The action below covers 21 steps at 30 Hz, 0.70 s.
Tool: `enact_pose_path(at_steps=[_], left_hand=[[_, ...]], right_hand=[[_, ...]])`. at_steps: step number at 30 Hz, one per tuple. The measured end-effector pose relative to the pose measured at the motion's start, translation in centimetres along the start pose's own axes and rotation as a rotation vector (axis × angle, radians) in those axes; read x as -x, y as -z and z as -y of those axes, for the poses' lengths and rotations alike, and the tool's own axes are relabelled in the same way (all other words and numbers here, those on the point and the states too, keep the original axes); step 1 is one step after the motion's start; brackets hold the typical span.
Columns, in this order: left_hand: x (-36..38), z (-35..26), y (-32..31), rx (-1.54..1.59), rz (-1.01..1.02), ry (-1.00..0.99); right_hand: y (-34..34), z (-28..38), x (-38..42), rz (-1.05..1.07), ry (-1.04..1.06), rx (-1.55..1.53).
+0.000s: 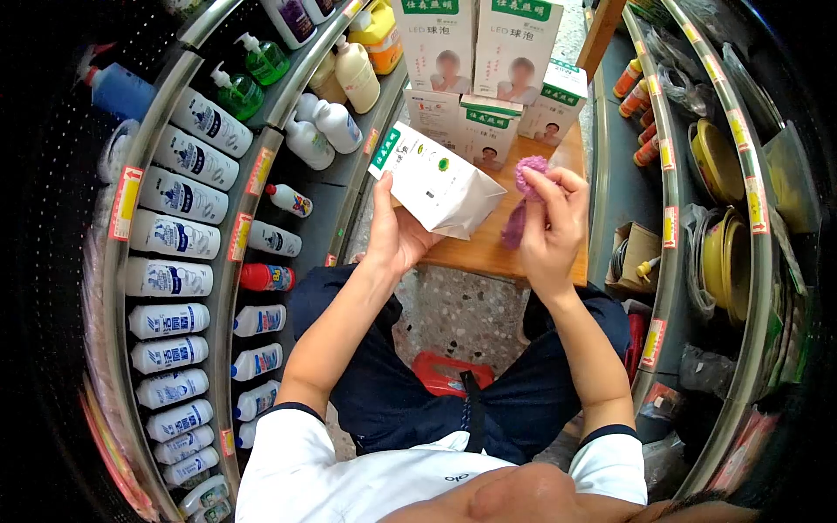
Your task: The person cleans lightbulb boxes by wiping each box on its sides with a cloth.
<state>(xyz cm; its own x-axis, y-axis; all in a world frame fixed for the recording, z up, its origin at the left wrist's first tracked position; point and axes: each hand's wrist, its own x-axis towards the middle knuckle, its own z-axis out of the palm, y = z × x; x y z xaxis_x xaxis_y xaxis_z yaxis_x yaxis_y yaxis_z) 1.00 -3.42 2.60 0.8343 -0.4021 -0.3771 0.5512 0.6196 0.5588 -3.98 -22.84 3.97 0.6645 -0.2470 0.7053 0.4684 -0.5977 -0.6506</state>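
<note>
My left hand (399,234) grips a white light bulb box (436,187) with a green band at one end, tilted above the wooden bench. In my right hand (558,213) is a purple knitted cloth (514,225), pinched between thumb and fingers, part of it hanging below. The cloth is just to the right of the box, apart from it. Behind them, several more bulb boxes (490,131) with green bands stand stacked on the wooden bench (479,254).
Shelves on the left carry white bottles (179,234), green pump bottles (237,94) and a cream pump bottle (356,74). The right shelves hold orange spray cans (635,98), yellow round pans (725,261) and a cardboard box (629,261). A red stool (440,373) shows between my legs.
</note>
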Motion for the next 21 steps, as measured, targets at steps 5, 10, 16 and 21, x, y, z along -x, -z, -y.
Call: enact_pose_path(at_steps=[5,10,16,21], left_hand=[[-0.2,1.2,-0.3,0.078,0.091,0.131],[0.0,2.4,-1.0,0.024,-0.012,0.131],[-0.4,2.5,-1.0,0.035,-0.117,0.110],[-1.1,2.5,0.5,0.130,-0.063,0.098]], right_hand=[[-1.6,1.4,0.6,0.020,0.139,0.011],[-2.4,1.5,0.6,0.069,0.181,0.054],[-2.8,1.9,1.7,0.152,0.282,0.052],[-2.7,2.3,2.3,0.228,0.326,0.091]])
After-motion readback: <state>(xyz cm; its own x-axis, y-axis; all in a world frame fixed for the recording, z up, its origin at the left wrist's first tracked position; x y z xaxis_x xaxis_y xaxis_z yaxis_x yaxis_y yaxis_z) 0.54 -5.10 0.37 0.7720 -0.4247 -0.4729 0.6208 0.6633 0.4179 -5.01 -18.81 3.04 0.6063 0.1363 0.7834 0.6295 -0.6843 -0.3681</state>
